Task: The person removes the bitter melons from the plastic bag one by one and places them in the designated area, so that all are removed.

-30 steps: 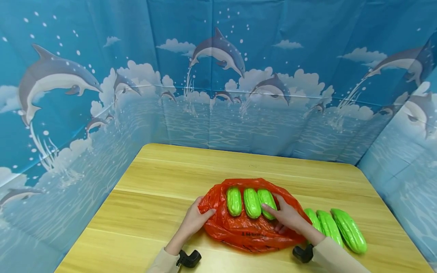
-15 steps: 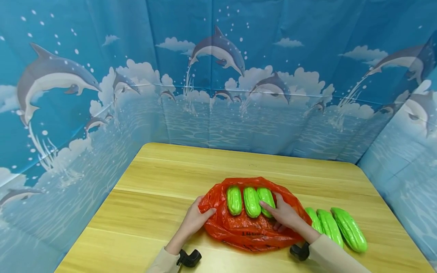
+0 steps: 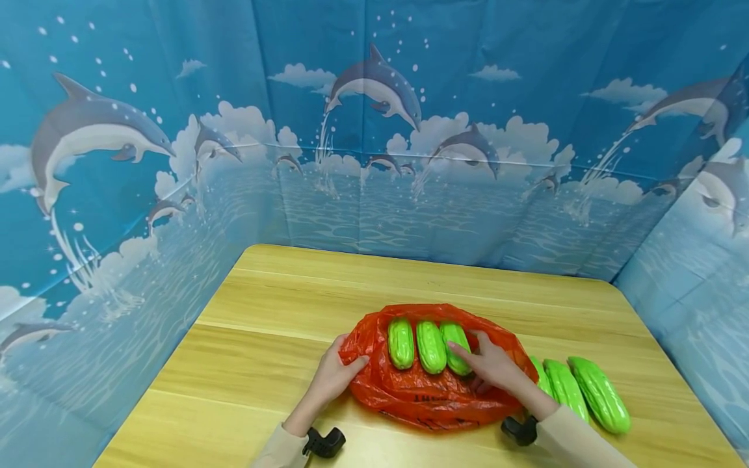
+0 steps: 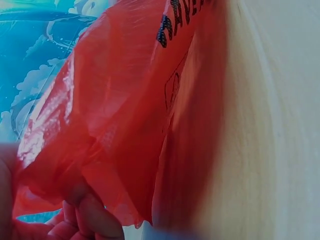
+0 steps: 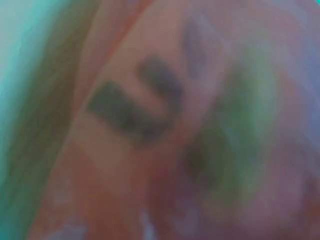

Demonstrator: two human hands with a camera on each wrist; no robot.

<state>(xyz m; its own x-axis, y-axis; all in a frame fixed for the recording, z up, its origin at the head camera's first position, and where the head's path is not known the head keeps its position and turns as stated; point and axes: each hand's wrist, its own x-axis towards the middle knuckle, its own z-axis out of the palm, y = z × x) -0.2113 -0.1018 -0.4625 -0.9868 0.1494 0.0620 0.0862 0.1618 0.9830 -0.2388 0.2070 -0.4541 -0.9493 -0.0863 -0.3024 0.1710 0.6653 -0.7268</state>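
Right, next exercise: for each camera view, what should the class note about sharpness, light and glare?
Head view: mostly sharp and bright, with glossy highlights on the green vegetables; left wrist view: darker, a shiny patch on the red bag, table soft; right wrist view: hazy and badly blurred, lettering smudged.

red bag | open | three green gourds inside | three more gourds beside
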